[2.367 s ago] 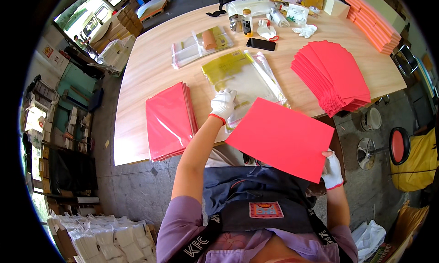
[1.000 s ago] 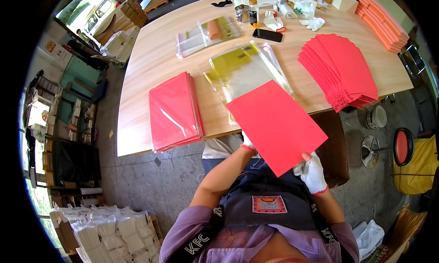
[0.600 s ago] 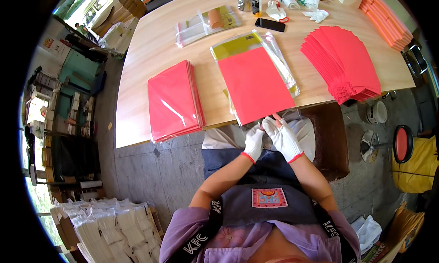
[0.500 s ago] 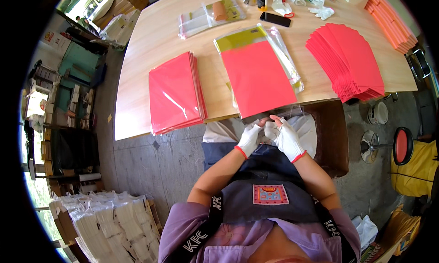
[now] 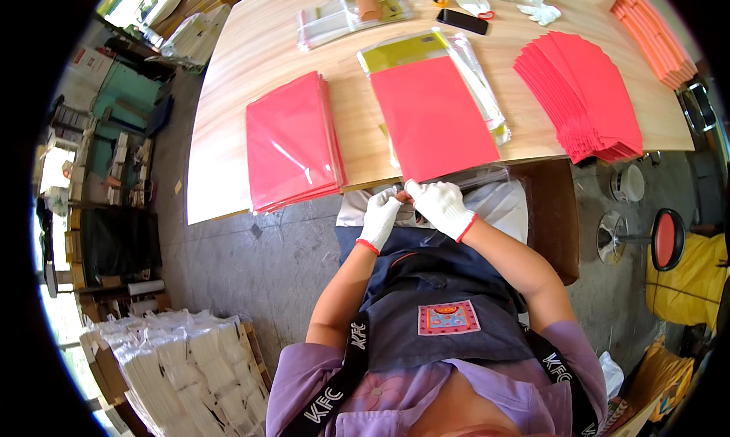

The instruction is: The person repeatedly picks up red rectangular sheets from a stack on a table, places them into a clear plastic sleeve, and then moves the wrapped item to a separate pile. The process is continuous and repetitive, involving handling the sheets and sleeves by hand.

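A red sheet (image 5: 433, 118) lies at the table's middle front over a stack of clear plastic bags (image 5: 479, 87) with an olive-gold band (image 5: 403, 52). Clear film sticks out past its near edge. My left hand (image 5: 380, 213), in a white red-cuffed glove with bare fingertips, is closed just below the sheet's near left corner; what it pinches is hidden. Gloved alike, my right hand (image 5: 441, 207) is closed at that corner, pinching the clear film edge. To the left is a pile of red sheets in clear bags (image 5: 293, 140); on the right, a fanned stack of red sheets (image 5: 585, 95).
Farther back lie more packed clear bags (image 5: 319, 28), a black phone (image 5: 462, 21) and a white glove (image 5: 541, 14). Orange-pink bundles (image 5: 654, 38) line the right edge. A brown box (image 5: 549, 220) stands under the table; a stool (image 5: 669, 239) is at right.
Both hands have moved left and slightly up, from below the middle of the sheet's near edge to its left corner. My right hand has turned over toward the left. The view has shifted slightly.
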`<state>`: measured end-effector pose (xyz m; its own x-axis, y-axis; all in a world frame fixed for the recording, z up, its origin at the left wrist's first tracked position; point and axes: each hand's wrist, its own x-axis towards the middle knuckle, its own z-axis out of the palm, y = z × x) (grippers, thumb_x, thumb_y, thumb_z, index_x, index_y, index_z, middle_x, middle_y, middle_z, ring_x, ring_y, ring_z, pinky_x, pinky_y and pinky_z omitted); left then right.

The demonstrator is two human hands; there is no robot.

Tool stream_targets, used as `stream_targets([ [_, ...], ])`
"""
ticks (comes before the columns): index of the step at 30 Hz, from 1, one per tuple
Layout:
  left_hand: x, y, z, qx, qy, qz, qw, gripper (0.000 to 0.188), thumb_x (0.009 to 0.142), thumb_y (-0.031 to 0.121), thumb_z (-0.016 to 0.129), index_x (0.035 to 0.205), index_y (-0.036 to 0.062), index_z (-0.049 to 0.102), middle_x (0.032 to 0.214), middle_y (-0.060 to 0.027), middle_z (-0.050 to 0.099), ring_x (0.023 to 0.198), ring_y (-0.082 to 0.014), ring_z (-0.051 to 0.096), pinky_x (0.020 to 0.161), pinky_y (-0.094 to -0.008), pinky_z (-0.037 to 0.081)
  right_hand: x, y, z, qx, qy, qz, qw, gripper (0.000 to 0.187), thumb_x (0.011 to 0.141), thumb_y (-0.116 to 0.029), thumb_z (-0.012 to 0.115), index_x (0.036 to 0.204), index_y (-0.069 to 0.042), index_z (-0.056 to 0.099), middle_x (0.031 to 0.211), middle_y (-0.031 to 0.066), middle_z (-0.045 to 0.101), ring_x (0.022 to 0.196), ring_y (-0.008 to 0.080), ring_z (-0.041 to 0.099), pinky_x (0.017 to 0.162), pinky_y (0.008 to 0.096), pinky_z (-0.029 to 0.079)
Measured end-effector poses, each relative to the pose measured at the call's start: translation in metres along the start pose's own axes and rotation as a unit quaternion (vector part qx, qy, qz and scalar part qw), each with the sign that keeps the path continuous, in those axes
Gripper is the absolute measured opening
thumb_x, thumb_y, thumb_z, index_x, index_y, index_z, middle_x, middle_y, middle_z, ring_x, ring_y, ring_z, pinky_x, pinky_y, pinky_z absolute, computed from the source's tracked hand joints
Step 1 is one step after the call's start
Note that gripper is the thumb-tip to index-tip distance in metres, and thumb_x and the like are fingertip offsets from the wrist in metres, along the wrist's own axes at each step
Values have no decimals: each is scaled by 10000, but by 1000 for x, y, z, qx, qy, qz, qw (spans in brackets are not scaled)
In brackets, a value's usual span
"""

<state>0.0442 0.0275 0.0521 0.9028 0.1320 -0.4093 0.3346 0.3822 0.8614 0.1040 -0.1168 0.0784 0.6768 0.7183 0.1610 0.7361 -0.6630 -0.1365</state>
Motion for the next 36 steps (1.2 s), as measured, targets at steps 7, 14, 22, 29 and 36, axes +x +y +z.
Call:
stream_targets([
  [7,-4,-11,-23,9,45,35,998,186,873,154,585,887,-29,615,764,-47,633,657,-104,598,591,-217,480,-64,97,-51,710,180,310,606,97,862,-147,574,840,-57,545,760,32,571,589,114,559,530,220,458],
  [14,-5,-7,-36,412,47,207,886,139,774,77,654,907,44,631,743,-39,615,612,-127,551,549,-282,440,-277,228,-4,-89,-387,416,818,329,831,-331,555,932,-25,626,937,127,645,844,290,616,742,374,499],
  [22,5,3,-9,599,97,507,612,192,615,80,727,758,122,606,957,-39,595,752,-208,574,599,-316,475,-117,134,-51,33,140,86,986,364,681,-260,706,1010,-152,595,1051,66,587,960,249,573,794,387,457],
  [29,-7,-9,-27,493,129,400,762,112,766,78,659,710,51,565,754,-67,539,683,-201,537,616,-302,425,-63,113,-19,278,71,179,941,283,664,-280,751,776,-84,581,834,51,577,757,209,552,677,347,436],
  [36,-24,12,-4,-185,142,90,968,310,833,34,605,1128,34,507,818,31,520,712,-68,480,592,-213,385,-69,93,-24,507,76,420,749,310,864,-365,592,809,-63,546,634,47,585,465,100,459,434,254,361],
])
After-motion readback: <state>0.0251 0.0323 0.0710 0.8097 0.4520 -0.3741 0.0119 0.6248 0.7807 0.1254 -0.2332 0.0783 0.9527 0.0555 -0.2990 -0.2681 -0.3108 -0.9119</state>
